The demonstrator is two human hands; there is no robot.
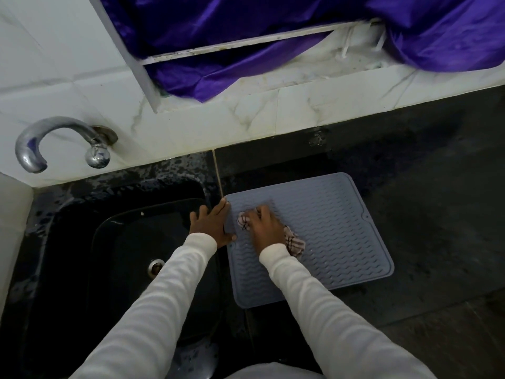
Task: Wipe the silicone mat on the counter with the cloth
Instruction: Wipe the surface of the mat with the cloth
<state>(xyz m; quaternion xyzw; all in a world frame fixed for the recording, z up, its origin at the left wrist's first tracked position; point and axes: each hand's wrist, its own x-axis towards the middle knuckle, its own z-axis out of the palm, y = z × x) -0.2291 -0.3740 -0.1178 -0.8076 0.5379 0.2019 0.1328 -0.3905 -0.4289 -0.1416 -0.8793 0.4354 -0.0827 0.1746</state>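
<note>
A grey silicone mat with wavy ridges lies flat on the black counter, just right of the sink. My right hand presses a crumpled pale checked cloth onto the mat's left part; the cloth sticks out on both sides of the hand. My left hand lies flat with fingers spread on the mat's left edge, its palm over the strip between mat and sink. Both arms wear white sleeves.
A black sink with a metal drain sits to the left. A curved chrome tap juts from the white tiled wall. Purple fabric hangs over a window ledge above. The dark counter stretches right of the mat.
</note>
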